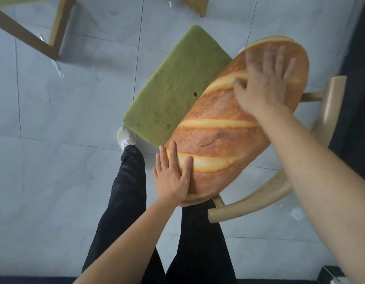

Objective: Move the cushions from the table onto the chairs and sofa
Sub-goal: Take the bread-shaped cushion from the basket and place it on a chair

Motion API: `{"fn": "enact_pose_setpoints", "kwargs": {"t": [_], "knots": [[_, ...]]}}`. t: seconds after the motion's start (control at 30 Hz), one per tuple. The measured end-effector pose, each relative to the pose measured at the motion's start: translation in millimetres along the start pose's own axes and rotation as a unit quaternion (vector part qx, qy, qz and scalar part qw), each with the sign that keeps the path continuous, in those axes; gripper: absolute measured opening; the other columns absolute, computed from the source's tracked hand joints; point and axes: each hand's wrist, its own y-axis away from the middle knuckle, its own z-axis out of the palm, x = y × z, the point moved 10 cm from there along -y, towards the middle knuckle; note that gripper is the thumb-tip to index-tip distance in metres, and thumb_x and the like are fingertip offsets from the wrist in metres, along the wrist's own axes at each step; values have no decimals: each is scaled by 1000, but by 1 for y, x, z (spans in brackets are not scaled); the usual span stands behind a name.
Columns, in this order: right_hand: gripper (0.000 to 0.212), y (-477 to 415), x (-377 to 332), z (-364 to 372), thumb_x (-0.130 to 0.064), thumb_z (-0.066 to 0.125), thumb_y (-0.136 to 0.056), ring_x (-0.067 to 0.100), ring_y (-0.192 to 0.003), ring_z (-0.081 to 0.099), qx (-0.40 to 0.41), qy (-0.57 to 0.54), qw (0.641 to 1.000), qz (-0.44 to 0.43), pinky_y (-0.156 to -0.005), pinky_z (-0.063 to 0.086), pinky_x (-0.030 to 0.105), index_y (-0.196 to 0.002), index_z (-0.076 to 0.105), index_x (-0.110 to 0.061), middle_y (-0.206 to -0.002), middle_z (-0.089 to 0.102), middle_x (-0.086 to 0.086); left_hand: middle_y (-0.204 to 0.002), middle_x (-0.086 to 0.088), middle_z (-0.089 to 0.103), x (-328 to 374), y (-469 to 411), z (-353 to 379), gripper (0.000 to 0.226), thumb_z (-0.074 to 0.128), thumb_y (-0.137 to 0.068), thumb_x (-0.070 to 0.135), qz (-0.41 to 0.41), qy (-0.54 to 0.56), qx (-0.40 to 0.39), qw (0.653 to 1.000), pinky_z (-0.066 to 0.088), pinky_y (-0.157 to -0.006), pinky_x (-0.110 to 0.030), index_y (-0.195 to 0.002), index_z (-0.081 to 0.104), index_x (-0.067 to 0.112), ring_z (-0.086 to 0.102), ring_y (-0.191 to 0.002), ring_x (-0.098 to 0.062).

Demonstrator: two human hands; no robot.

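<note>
Two flat hands steady the bread cushion [218, 130] on the green seat [173, 89].
Left hand [173, 179] and right hand [265, 87] press, fingers [173, 154] straight, gripping nothing; its near end overhangs and may slide off.

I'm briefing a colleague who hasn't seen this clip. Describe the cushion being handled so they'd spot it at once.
Find the pale wooden chair with the green seat pad on the grey floor. Lying across that pad, with the left hand and right hand flat on it, is the cushion. Unlike the plain pad, it is printed as a golden-brown bread loaf.
</note>
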Motion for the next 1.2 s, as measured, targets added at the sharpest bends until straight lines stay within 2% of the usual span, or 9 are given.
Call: {"fn": "enact_pose_setpoints", "kwargs": {"t": [0.13, 0.2, 0.27, 0.37, 0.47, 0.6, 0.77, 0.97, 1.2], "knots": [[80, 97, -82, 42, -72, 29, -95, 39, -158, 8, -36, 68, 963, -259, -124, 1, 64, -161, 29, -28, -170, 14, 18, -174, -2, -1, -5, -6, -1, 79, 8, -89, 77, 12, -17, 26, 999, 6, -127, -50, -160, -3, 45, 1, -160, -26], [90, 110, -78, 59, -83, 26, -89, 34, -159, 6, -77, 120, 936, -322, -125, 1, 61, -161, 27, -30, -171, 12, 15, -173, -1, 0, -7, -4, 2, 80, 10, -89, 78, 24, -25, 25, 999, 7, -127, -49, -160, -3, 45, 2, -159, -26], [99, 78, -54, 53, -92, 19, -82, 31, -160, -1, -87, 146, 936, -307, -126, -2, 57, -163, 18, -34, -172, 3, 14, -173, -1, 0, -5, -5, 6, 81, 11, -89, 79, 30, -31, 22, 999, 5, -128, -47, -160, -4, 45, 2, -159, -25], [107, 12, -10, 28, -98, 12, -75, 34, -159, -4, -81, 152, 966, -194, -126, -4, 57, -163, 15, -36, -172, 0, 13, -173, -1, -1, -3, -4, 8, 81, 10, -89, 79, 27, -40, 21, 999, 5, -128, -47, -160, -5, 44, 3, -159, -26], [102, -32, 28, 16, -94, 18, -79, 37, -159, -4, -85, 89, 991, -60, -124, -4, 64, -162, 15, -35, -173, 1, 11, -173, 0, -2, -3, -3, 6, 81, 8, -88, 80, 36, -43, 11, 998, 5, -128, -45, -160, -6, 46, 1, -159, -24], [93, -29, 30, 15, -83, 27, -88, 40, -158, -4, -59, 43, 997, 15, -122, -2, 68, -163, 16, -30, -172, 0, 15, -173, -4, -3, -5, -6, 4, 79, 8, -89, 78, 28, -34, 11, 999, 3, -128, -44, -160, -6, 46, 1, -159, -24], [78, 66, -21, 33, -72, 23, -97, 47, -156, 2, 24, 25, 997, -67, -119, 2, 74, -160, 31, -27, -171, 12, 19, -173, -8, -2, 0, -8, 5, 82, 7, -87, 78, 13, -18, 21, 1000, 3, -128, -47, -161, -3, 43, 2, -159, -27], [67, 130, -26, 57, -61, 28, -104, 38, -159, 5, 37, -2, 993, -111, -124, 3, 65, -161, 28, -26, -172, 11, 16, -173, -9, 0, 2, -3, 3, 80, 11, -91, 77, 18, -14, 19, 1000, 3, -127, -46, -162, -2, 41, 1, -159, -26], [65, 140, -31, 33, -58, 23, -106, 32, -159, 2, -101, -116, 984, -84, -127, 3, 55, -163, 21, -27, -173, 8, 11, -172, -1, 1, 42, 39, -57, 64, 22, -107, 54, 54, -12, 9, 998, 5, -127, -43, -164, 8, 29, -2, -159, -22]]}}
